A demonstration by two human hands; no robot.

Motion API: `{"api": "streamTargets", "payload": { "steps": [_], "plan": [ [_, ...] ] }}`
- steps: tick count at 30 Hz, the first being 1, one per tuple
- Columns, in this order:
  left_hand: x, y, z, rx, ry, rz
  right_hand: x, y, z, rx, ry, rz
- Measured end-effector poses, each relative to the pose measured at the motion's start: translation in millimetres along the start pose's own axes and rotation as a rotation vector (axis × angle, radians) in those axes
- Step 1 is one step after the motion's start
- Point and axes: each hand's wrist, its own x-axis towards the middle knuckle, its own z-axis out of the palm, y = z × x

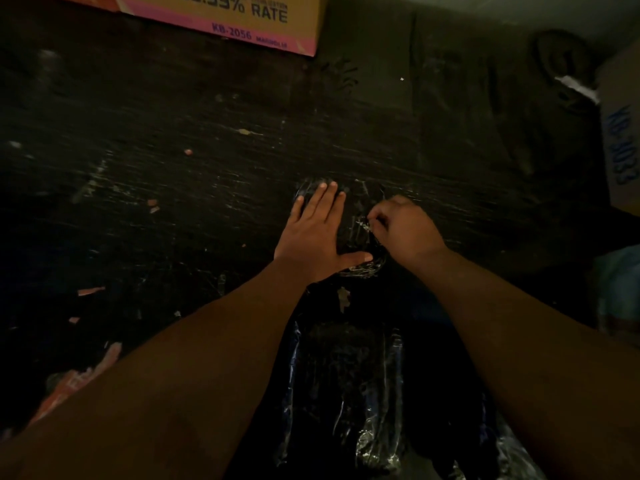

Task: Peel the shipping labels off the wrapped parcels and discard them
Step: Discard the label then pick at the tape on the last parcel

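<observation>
While our left hand presses flat and open on the black wrapped parcel, our right hand pinches label residue mid-floor.

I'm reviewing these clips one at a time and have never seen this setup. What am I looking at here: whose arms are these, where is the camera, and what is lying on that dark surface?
There is no machine here. A person wears a camera on the head, looking forward and down, so the two bare arms are theirs. The left hand lies flat, fingers spread, pressing down a dark, shiny wrapped parcel. The right hand is curled, its fingertips pinching at pale scraps on the parcel's top, probably label remains; the dim light hides detail. More shiny dark wrapping lies between the arms, nearer the camera. The dark scratched surface is strewn with small paper scraps. A pink and tan carton sits at the far edge, and another box at the right.
</observation>
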Motion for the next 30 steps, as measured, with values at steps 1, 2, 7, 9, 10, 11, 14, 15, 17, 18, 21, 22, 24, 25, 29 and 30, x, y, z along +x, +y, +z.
{"api": "streamTargets", "payload": {
  "steps": [1, 2, 7, 9, 10, 11, 14, 15, 17, 18, 21, 22, 24, 25, 29, 30],
  "plan": [
    [0, 0, 0, 0.001, -0.001, 0.001, 1, 3, -2, 0.015, -0.005, -0.008],
    [0, 1, -1, -0.001, -0.003, 0.001, 1, 6, -4, 0.039, -0.022, -0.019],
    [0, 1, -2, -0.005, -0.016, -0.004, -6, 14, -5, 0.073, -0.086, -0.080],
    [0, 1, -2, -0.006, -0.016, -0.005, -6, 11, -3, 0.046, -0.057, -0.074],
    [0, 1, -2, -0.003, -0.014, -0.005, -6, 11, -2, 0.045, -0.040, -0.074],
    [-1, 1, -3, 0.001, -0.013, -0.004, -6, 11, -2, 0.052, -0.021, -0.078],
    [-1, 2, -3, 0.011, -0.012, -0.007, -8, 16, -6, 0.119, -0.012, -0.086],
    [-1, 1, -3, 0.014, -0.012, -0.009, -10, 17, -7, 0.139, -0.031, -0.092],
    [0, 1, -3, 0.011, -0.014, -0.006, -14, 20, -6, 0.157, -0.050, -0.100],
    [0, 1, -2, 0.007, -0.016, -0.004, -16, 19, -5, 0.165, -0.041, -0.092],
    [0, 0, -1, -0.011, -0.006, -0.001, -16, 13, 1, 0.166, 0.025, -0.039],
    [0, 0, -1, -0.010, -0.003, 0.001, -14, 11, 3, 0.146, 0.044, -0.022],
    [0, 0, -1, -0.001, 0.000, 0.000, -10, 10, 4, 0.149, 0.056, 0.005],
    [0, 1, -1, 0.002, 0.000, -0.001, -8, 12, 3, 0.190, 0.046, 0.025],
    [0, 0, -1, -0.008, -0.009, 0.002, -13, 21, -4, 0.293, -0.039, 0.024],
    [1, 0, -1, -0.011, -0.007, 0.003, -15, 22, -4, 0.266, -0.039, 0.008]
  ]
}}
